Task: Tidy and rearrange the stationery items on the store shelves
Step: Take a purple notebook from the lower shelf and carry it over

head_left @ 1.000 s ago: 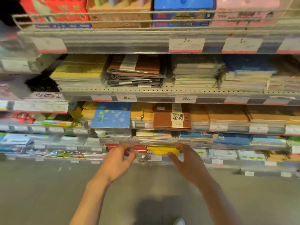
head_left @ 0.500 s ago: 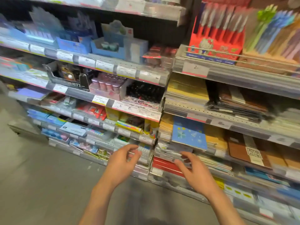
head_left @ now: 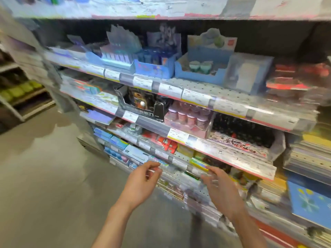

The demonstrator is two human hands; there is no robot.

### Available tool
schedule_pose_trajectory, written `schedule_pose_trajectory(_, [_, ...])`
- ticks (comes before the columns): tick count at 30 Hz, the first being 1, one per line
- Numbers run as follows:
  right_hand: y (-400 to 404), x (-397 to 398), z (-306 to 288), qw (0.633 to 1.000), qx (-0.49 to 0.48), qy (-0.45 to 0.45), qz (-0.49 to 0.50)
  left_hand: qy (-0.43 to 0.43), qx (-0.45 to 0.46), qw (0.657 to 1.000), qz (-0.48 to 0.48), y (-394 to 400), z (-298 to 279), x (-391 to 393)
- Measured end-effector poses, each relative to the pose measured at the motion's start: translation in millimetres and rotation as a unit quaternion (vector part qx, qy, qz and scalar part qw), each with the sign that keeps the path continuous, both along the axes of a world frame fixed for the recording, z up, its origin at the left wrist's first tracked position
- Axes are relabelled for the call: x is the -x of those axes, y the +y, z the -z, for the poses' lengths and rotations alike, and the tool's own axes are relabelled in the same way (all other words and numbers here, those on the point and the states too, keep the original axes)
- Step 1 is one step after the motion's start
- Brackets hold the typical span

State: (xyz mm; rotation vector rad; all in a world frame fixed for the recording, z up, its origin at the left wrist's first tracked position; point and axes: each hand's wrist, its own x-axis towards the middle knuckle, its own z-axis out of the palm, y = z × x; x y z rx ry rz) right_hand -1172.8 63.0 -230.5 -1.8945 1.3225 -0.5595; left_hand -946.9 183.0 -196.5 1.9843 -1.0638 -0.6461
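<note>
The view is blurred by motion. My left hand and my right hand hover side by side in front of the lower shelves, fingers loosely curled and apart, with nothing in them. Behind them run stepped store shelves packed with stationery. A blue display box with small green tubs stands on the upper shelf. A black display box and a clear tray of pink jars sit one shelf lower. Red packs lie on the shelf below that. A blue notebook with a flower print lies at the far right.
The grey floor stretches out to the left of the shelving. Another low rack with green items stands at the far left. Stacks of notebooks fill the right-hand bay. Price labels line every shelf edge.
The view has swung left from the notebook bay to the bay of small boxed items. Both hands have stayed in front of me, empty, with fingers spread.
</note>
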Motion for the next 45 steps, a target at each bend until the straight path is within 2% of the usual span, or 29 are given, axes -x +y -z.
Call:
schedule_pose_trajectory(4, [-23, -82, 13, 0.999, -0.032, -0.041, -0.012, -0.037, -0.006, 0.999, -0.017, -21, -9, -74])
schedule_pose_trajectory(11, [-42, -184, 23, 0.997, -0.022, -0.051, -0.048, 0.027, 0.009, 0.998, -0.060, -34, 15, -163])
schedule_pose_trajectory(15, [-49, -235, 30, 0.998, 0.018, -0.025, -0.046, 0.036, -0.001, 0.998, -0.042, -54, 28, -222])
schedule_pose_trajectory(19, [-50, -292, 29, 0.999, 0.008, 0.013, -0.041, 0.054, 0.004, 0.998, -0.022, -70, 43, -290])
schedule_pose_trajectory(23, [-38, -362, 36, 0.999, 0.030, 0.017, 0.008, 0.067, 0.002, 0.997, 0.034, -82, 59, -378])
schedule_pose_trajectory(25, [-25, -397, 40, 0.999, 0.004, 0.022, 0.031, 0.072, -0.029, 0.996, 0.047, -79, 65, -423])
schedule_pose_trajectory(29, [-17, -471, 53, 0.996, -0.027, 0.033, 0.073, 0.036, -0.023, 0.999, 0.025, -81, 62, -509])
schedule_pose_trajectory(34, [-28, -548, 78, 0.995, -0.062, 0.019, 0.071, 0.015, -0.038, 0.999, -0.021, -101, 84, -597])
schedule_pose_trajectory(39, [-58, -618, 85, 0.993, -0.097, -0.015, 0.070, 0.032, -0.087, 0.993, -0.070, -149, 107, -659])
schedule_pose_trajectory(40, [-65, -630, 86, 0.991, -0.102, -0.027, 0.082, 0.044, -0.086, 0.994, -0.059, -157, 105, -665])
schedule_pose_trajectory(43, [-86, -660, 98, 0.980, -0.137, -0.082, 0.122, 0.006, -0.087, 0.996, 0.026, -172, 110, -675])
schedule_pose_trajectory(45, [-94, -674, 102, 0.978, -0.139, -0.067, 0.141, 0.023, -0.097, 0.993, 0.064, -175, 107, -674])
